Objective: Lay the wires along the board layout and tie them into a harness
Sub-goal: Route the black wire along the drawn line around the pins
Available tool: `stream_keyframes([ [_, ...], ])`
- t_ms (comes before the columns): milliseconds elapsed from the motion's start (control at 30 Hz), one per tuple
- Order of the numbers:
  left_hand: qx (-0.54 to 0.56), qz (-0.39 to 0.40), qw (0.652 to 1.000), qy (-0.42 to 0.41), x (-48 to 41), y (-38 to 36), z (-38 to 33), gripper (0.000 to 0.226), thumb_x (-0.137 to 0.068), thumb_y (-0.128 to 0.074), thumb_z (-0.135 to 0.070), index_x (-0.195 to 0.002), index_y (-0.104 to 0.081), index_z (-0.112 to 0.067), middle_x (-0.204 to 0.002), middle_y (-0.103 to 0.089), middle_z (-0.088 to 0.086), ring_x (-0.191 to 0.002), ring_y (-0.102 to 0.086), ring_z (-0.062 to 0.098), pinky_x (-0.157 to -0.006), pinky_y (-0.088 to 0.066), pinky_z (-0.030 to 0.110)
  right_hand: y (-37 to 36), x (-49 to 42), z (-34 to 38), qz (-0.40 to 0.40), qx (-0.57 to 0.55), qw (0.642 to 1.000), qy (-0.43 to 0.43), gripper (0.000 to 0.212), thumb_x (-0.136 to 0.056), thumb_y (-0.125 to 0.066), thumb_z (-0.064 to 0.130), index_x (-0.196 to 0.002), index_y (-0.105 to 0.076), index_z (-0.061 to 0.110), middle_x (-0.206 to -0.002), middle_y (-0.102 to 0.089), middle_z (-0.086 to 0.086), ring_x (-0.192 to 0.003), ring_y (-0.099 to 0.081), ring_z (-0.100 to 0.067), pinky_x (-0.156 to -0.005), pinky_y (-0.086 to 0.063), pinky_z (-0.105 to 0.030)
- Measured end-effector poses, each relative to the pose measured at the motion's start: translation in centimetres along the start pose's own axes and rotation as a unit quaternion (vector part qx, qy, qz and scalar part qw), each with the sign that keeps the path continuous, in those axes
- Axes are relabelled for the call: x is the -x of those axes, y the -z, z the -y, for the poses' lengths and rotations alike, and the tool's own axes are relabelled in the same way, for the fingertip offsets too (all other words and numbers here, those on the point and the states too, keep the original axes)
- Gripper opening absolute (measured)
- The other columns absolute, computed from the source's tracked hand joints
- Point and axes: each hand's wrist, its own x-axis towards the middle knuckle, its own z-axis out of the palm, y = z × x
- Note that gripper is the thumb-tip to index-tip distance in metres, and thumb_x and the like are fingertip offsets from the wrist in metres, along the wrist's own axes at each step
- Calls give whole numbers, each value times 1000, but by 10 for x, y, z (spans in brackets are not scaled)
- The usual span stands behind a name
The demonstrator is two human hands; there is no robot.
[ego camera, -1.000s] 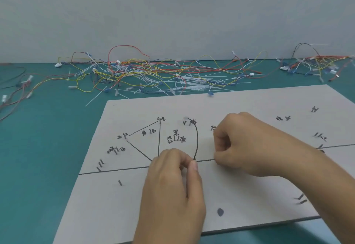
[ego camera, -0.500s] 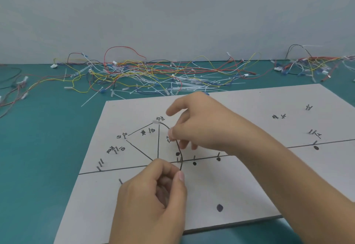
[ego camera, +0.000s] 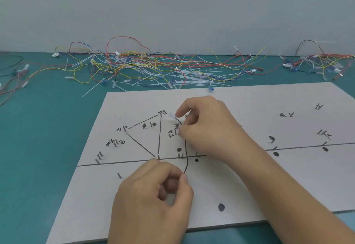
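A grey layout board (ego camera: pixel 240 182) with drawn black lines, handwritten labels and small upright pins lies on the teal table. A thin black wire (ego camera: pixel 186 153) with a white connector (ego camera: pixel 172 115) at its far end curves across the board's middle. My left hand (ego camera: pixel 153 197) pinches the wire's near end between thumb and forefinger, just below the long horizontal line. My right hand (ego camera: pixel 207 126) holds the wire's upper part beside the connector, with the forefinger stretched toward it. The wire passes next to a pair of pins (ego camera: pixel 180 155) on the horizontal line.
A tangle of coloured wires and white cable ties (ego camera: pixel 153 68) lies along the wall behind the board. A second wire bundle (ego camera: pixel 317 61) sits at the far right and a third (ego camera: pixel 13 74) at the far left. Teal table (ego camera: pixel 48 128) shows to the board's left.
My right hand moved from the horizontal line up and left to the wire's connector end. My left hand drew back toward me with the wire's near end. The wire swung leftward.
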Motion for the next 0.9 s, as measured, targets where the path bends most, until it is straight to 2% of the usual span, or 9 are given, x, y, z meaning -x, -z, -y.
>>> stream_keyframes([
  [67,22,-14,1000,6,0,1,1,10,-68,-66,-38,-64,-68,-29,-62,-58,-10,-47,-48,11,-47,-42,20,-3,0,0,-6,-15,1000,4,32,-78,-61,9,-99,-70,31,-72,-71,10,-60,-61,2,-43,-40,-8],
  [133,41,-32,999,14,2,2,2,5,-68,-72,-30,-73,-72,-29,-60,-60,-8,-45,-50,12,-45,-43,22,-2,-1,0,-7,-44,999,-3,35,-77,-60,6,-97,-71,33,-73,-71,8,-52,-61,-3,-41,-42,-15],
  [200,51,-52,997,17,4,4,2,16,-67,-76,-22,-79,-74,-32,-58,-61,-6,-44,-53,14,-44,-45,24,0,-2,-1,-8,-61,998,-13,34,-77,-60,5,-93,-72,34,-72,-71,6,-46,-60,-5,-42,-44,-19],
  [400,70,-38,997,20,5,6,2,22,-66,-78,-20,-83,-76,-34,-59,-62,-8,-45,-53,13,-46,-45,18,-2,-4,-2,4,-29,1000,-2,28,-82,-64,5,-89,-74,30,-71,-71,7,-58,-65,-6,-48,-46,-18],
  [533,74,-28,997,26,5,6,2,22,-67,-78,-21,-84,-76,-34,-58,-62,-9,-44,-51,12,-47,-42,12,0,-6,-5,12,-40,999,-4,18,-84,-71,11,-90,-75,27,-74,-73,8,-63,-65,-6,-60,-46,-20],
  [633,85,-24,996,30,6,7,1,14,-69,-74,-34,-83,-76,-35,-58,-61,-10,-45,-50,10,-48,-41,10,-2,-5,-4,19,-51,998,4,13,-87,-71,16,-91,-76,27,-76,-73,9,-61,-63,-3,-57,-43,-15],
  [733,84,-3,996,37,6,11,0,19,-67,-68,-41,-84,-75,-35,-58,-61,-11,-44,-50,10,-47,-41,11,-3,-5,-5,21,-25,999,13,10,-88,-71,19,-91,-78,27,-73,-71,12,-59,-60,3,-51,-40,-6],
  [900,46,62,996,44,9,16,-2,19,-61,-75,-29,-79,-74,-36,-53,-60,-14,-39,-42,2,-45,-39,10,-2,-4,-4,20,15,1000,16,17,-88,-65,18,-80,-79,24,-73,-72,13,-72,-61,8,-47,-40,-1],
])
